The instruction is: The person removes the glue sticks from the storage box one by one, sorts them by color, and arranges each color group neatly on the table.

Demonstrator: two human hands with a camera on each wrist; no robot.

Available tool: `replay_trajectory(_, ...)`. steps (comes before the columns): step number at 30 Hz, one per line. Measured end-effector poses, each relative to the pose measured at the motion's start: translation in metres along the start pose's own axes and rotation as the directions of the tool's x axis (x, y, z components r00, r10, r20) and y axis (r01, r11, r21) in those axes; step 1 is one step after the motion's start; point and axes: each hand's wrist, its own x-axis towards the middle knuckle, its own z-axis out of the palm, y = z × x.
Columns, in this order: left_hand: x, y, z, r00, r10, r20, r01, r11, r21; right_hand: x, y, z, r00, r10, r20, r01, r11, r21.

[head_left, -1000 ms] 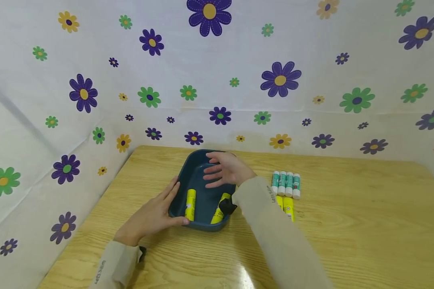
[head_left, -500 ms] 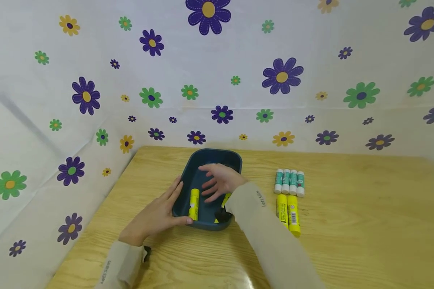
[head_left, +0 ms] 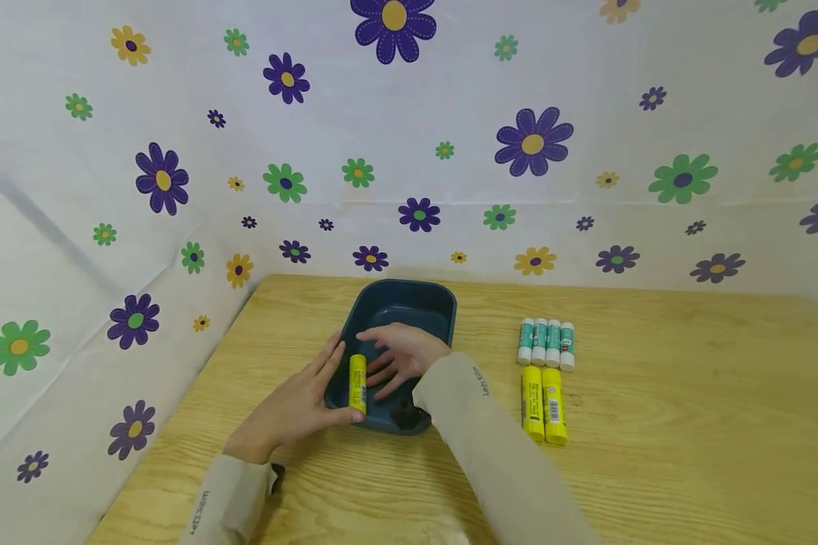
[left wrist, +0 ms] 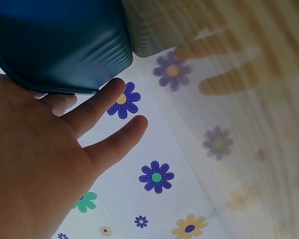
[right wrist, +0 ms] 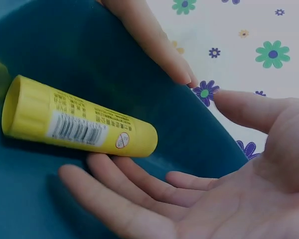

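Observation:
A yellow glue stick lies lengthwise at the left side of the dark blue plastic tray. My right hand reaches inside the tray with fingers spread and loosely bent, just right of this stick. In the right wrist view, those fingertips lie against or close beside the glue stick, whose barcode shows; the thumb stays apart from it. My left hand rests along the tray's left side, thumb at the front rim. Its fingers extend along the outer wall in the left wrist view.
Right of the tray on the wooden table, several small green-and-white glue sticks lie in a row. Two yellow glue sticks lie side by side just in front of them. A flower-patterned cloth hangs behind and to the left.
My right hand has moved left and nearer within the tray. The left yellow glue stick has rolled slightly left. The tray's other yellow stick is now hidden behind the right wrist. My left hand stays on the tray.

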Motion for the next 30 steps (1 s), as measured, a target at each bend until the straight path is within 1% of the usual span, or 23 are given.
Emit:
replay_trajectory(5, 0.0004, -0.0007, -0.0007, 1.000, 0.011, -0.008, -0.011, 1.000, 0.001, 0.0032, 0.0026, -0.0014, 0.998, -0.013, 0.063, 0.018, 0.996, -0.085)
replay_trajectory(8, 0.0007, -0.0010, -0.0012, 1.000, 0.010, -0.008, -0.010, 1.000, 0.001, 0.0049, 0.0034, -0.0023, 0.995, -0.026, 0.095, 0.037, 0.992, -0.119)
replay_trajectory(17, -0.0016, -0.0015, -0.0037, 1.000, -0.015, -0.002, 0.015, 1.000, 0.012, 0.0074, 0.0043, 0.0023, 0.989, -0.037, 0.146, 0.055, 0.991, -0.123)
replay_trajectory(22, -0.0009, -0.0009, -0.0039, 1.000, -0.004, -0.001, 0.004, 1.000, 0.014, 0.0073, 0.0056, 0.0027, 0.990, -0.065, 0.122, 0.082, 0.987, -0.136)
replay_trajectory(25, -0.0009, -0.0017, -0.0024, 1.000, -0.018, 0.006, 0.018, 1.000, 0.021, 0.0066, 0.0067, 0.0023, 0.990, -0.089, 0.112, 0.105, 0.984, -0.143)
replay_trajectory(27, -0.0004, -0.0017, -0.0017, 1.000, -0.027, 0.007, 0.027, 0.999, 0.017, 0.0057, 0.0069, 0.0015, 0.989, -0.108, 0.102, 0.121, 0.985, -0.127)
replay_trajectory(30, 0.0013, -0.0017, -0.0002, 1.000, -0.017, 0.006, 0.017, 1.000, 0.010, 0.0026, 0.0051, -0.0015, 0.986, -0.151, 0.075, 0.157, 0.984, -0.085)
